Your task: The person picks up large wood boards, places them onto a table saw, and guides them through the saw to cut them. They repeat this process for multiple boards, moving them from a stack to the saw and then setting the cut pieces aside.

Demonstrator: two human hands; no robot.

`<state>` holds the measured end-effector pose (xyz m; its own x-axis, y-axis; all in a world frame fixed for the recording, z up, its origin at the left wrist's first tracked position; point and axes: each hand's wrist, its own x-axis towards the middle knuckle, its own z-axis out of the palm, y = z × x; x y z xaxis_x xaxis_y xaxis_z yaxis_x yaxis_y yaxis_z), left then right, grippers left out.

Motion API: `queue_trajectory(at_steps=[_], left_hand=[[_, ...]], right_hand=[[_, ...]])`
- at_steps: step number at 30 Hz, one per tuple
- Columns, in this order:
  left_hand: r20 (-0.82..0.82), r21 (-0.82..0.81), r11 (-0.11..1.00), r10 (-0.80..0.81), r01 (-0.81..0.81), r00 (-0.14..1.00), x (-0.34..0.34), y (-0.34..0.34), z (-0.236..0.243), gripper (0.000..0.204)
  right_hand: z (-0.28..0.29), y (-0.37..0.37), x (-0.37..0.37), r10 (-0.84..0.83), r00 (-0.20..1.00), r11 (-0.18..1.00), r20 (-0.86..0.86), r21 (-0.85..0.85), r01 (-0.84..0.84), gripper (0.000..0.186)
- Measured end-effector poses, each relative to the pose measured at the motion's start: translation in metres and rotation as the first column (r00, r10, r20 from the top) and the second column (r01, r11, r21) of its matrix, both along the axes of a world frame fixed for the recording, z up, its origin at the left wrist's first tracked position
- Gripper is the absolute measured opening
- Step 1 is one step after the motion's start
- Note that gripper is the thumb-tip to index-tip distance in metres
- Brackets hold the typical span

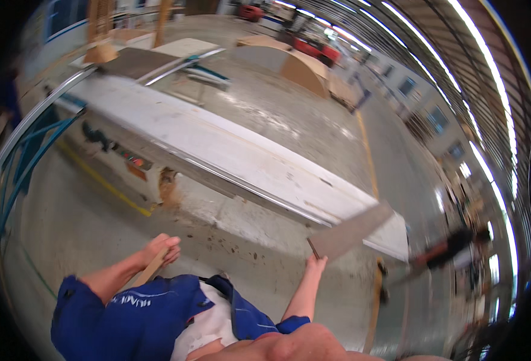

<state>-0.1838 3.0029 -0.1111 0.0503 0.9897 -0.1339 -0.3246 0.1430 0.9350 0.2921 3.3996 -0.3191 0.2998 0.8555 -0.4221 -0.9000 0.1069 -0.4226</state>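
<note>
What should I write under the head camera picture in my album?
Left fingers grip a narrow tan strip, right fingers hold a flat brown board, near a long white table.

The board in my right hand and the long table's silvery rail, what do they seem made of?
Board: probably a wood-based panel, with a matte grey-brown face and darker edge; blur hides any grain.
Rail: likely metal, smooth and polished-looking, judging by its bright glints.
</note>
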Motion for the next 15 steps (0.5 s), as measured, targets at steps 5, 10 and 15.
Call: queue_trajectory(at_steps=[5,10,15], left_hand=[[-0.039,0.004,0.999,-0.037,0.037,0.999,0.016,0.084,0.012,0.065],[-0.1,0.051,0.996,-0.062,0.068,0.993,0.026,0.153,0.002,0.065],[-0.097,0.011,0.991,-0.129,0.131,0.987,0.03,0.176,0.002,0.065]], right_hand=[[-0.027,0.096,-0.011,0.093,0.996,0.991,-0.013,-0.101,-0.094,0.048],[-0.044,0.148,0.002,0.187,0.981,0.968,-0.048,-0.16,-0.192,0.053],[-0.08,0.165,-0.014,0.197,0.98,0.958,0.03,-0.219,-0.186,0.052]])
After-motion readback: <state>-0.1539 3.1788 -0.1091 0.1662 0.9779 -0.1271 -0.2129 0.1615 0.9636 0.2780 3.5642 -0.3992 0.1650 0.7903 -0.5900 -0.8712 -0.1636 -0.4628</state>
